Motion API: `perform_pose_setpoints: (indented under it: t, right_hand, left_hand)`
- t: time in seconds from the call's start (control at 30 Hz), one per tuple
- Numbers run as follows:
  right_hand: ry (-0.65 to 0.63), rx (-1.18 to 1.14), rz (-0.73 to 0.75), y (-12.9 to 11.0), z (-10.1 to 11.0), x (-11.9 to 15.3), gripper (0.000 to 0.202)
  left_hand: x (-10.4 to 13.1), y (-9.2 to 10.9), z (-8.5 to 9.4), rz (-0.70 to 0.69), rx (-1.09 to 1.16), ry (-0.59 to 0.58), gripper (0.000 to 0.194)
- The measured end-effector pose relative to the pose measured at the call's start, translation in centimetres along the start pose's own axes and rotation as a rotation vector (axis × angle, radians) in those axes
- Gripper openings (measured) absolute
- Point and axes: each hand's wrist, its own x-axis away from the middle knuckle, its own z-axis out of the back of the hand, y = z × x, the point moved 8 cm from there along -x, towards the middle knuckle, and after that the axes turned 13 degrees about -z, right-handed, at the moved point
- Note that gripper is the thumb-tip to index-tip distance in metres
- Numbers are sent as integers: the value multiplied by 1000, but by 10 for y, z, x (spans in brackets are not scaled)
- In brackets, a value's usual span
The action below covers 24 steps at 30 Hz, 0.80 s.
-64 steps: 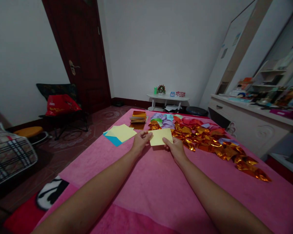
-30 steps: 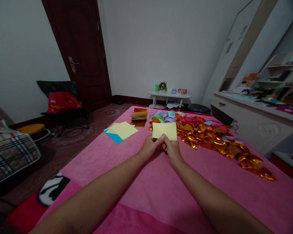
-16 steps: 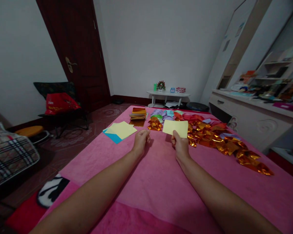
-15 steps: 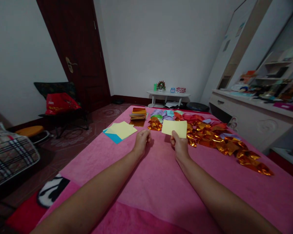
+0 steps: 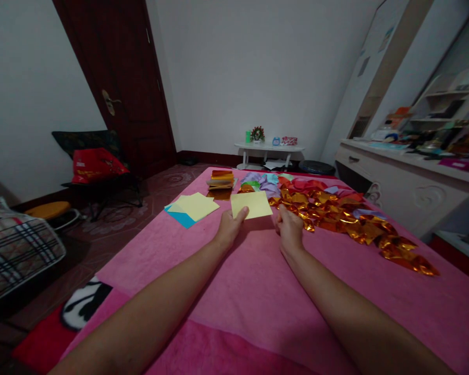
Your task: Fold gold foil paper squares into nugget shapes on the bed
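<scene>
A yellow paper rectangle point(image 5: 254, 203) is pinched at its lower left by my left hand point(image 5: 232, 225), thumb on its face. My right hand point(image 5: 290, 227) is closed just right of the paper, apart from it; whether anything is inside its fingers is hidden. Yellow sheets point(image 5: 194, 206) lie over a blue sheet point(image 5: 183, 219) to the left of my left hand. Behind it stands a pile of folded gold paper point(image 5: 221, 180). Shiny gold folded pieces point(image 5: 336, 209) spread over the right side, with red, purple and green ones behind.
Everything lies on a pink cloth point(image 5: 242, 291). A white dresser point(image 5: 410, 182) with many items stands on the right. Ahead is a small white table point(image 5: 269, 147). On the left are a chair with a red bag point(image 5: 97, 165), an orange stool point(image 5: 49, 209) and a plaid-covered item point(image 5: 19, 250).
The yellow rectangle has passed from my right hand to my left hand and moved left. My right hand has let go of it.
</scene>
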Motion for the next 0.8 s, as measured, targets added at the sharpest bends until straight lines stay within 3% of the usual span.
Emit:
perform_pose_setpoints:
  t: [0.07,0.2,0.3,0.4,0.6,0.8]
  right_hand:
    - [34,-74,-21,2,9,-7,46]
    - [-184,-19,-95,9,-9,-5,45]
    - [-228,54,-17,3,-17,3,35]
    - [-241,80,13,-1,-17,5,31]
    - [-331,180,6,0,-18,3,30]
    - [-322,233,32,4,-19,1,28]
  left_hand:
    - [-1,0,3,-2,33,32,42]
    - [2,1,-2,-9,-22,-36,43]
    - [6,-1,-9,13,-93,-125,42]
    - [5,-1,-10,19,-64,-140,38]
    - [-5,-11,7,37,111,11,36]
    - [-8,-18,20,48,141,140,40]
